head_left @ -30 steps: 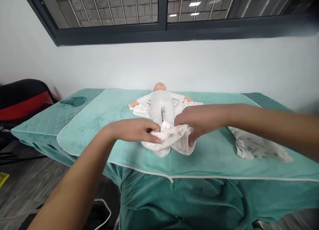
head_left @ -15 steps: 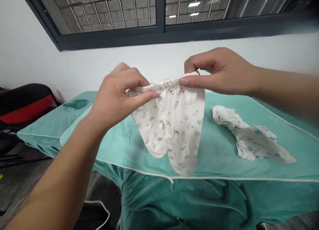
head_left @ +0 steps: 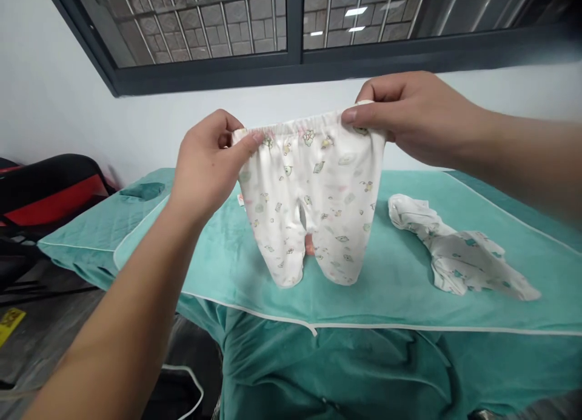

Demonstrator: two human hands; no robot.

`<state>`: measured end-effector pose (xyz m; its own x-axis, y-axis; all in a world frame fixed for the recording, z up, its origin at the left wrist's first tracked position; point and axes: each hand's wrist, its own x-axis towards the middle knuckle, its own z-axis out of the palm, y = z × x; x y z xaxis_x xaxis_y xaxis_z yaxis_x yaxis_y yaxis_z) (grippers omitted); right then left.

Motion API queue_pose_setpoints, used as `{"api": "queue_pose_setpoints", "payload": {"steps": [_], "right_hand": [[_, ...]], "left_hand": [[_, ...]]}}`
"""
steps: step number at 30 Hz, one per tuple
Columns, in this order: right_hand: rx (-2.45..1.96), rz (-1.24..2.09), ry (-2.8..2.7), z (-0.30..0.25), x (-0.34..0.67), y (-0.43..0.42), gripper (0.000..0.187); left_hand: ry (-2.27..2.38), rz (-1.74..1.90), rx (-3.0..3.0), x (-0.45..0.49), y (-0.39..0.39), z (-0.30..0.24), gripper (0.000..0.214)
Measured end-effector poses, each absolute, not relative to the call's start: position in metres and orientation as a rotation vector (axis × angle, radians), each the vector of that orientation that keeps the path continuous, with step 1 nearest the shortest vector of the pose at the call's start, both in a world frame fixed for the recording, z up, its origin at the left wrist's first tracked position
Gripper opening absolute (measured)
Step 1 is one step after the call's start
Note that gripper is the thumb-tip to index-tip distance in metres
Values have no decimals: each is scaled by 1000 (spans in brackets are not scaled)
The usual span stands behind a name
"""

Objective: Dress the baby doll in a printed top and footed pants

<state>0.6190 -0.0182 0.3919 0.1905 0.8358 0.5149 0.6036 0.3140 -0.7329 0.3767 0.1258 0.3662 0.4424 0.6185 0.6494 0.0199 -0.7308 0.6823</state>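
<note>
Printed infant trousers [head_left: 313,183] are hanging between and below both hands, the waistband running crosswise and rising toward the right, the legs pointing down over the green mat [head_left: 409,305]. The left hand [head_left: 204,159] and right hand [head_left: 404,114] are each pinching a waistband end, thumb in front. A crumpled printed garment [head_left: 464,250] is lying nearer the right hand.

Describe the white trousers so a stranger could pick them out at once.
Find the green mat below the dark-framed window. Above it, the left hand and right hand hold the trousers by their waistband. Unlike the crumpled garment lying to the right, they hang spread out.
</note>
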Motion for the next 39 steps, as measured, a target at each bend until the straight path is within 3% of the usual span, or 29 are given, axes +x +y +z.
{"api": "queue_pose_setpoints", "payload": {"steps": [5,8,13,16,20,22,25,30,37,39], "right_hand": [[-1412,256,-1364,392,587,0,30],[-1289,344,-1391,393,566,6,26],[-1165,390,-1414,385,548,11,33],[-1156,392,-1355,381,541,19,18],[-1080,413,-1236,374,552,49,20],[-1077,385,-1188,356,569,75,20],[-1121,444,-1148,306,591,116,27],[-1521,449,-1548,209,599,153,31],[-1814,-56,-1523,161,678,185,46],[-1915,-65,-1418,156,710,198,54]], "left_hand": [[470,1530,1917,406,112,370,23],[213,1482,1865,416,100,374,14],[175,1258,1902,414,98,367,49],[294,1335,1852,413,103,338,68],[512,928,1808,408,99,279,55],[682,806,1765,401,96,253,46],[904,987,1691,387,99,226,40],[1064,1339,1607,377,130,193,59],[985,778,1846,414,172,159,34],[983,846,2022,425,178,163,29]]}}
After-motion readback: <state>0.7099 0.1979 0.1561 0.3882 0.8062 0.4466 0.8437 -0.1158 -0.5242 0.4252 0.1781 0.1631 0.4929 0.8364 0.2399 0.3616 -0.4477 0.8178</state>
